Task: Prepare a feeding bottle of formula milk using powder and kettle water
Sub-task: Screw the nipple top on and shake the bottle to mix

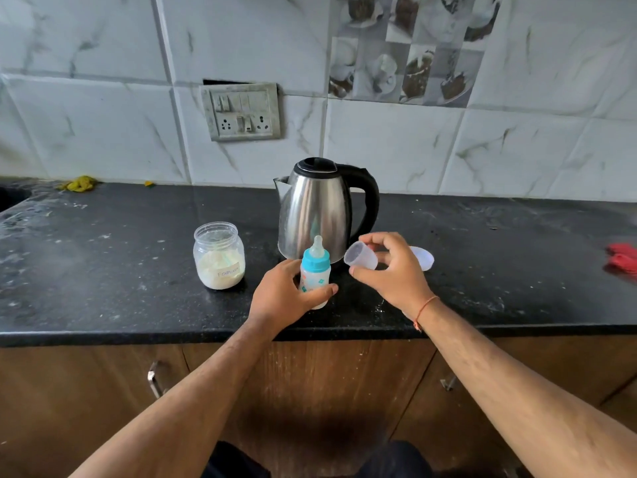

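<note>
Both forearms are bare from the elbow area down to the hands; no sleeve is visible on either one. They carry fine dark hair along their length. The left hand (286,291) has no ring, watch or band that can be seen. The right hand (393,267) also shows no ring. On the right wrist there is a thin orange-red thread (424,308), tied once around, with a small knot or loose end hanging at the near side of the wrist. At the near edge of the view, between the two arms, a dark garment (393,458) covers the legs; its exact colour and fabric are hard to tell.
</note>
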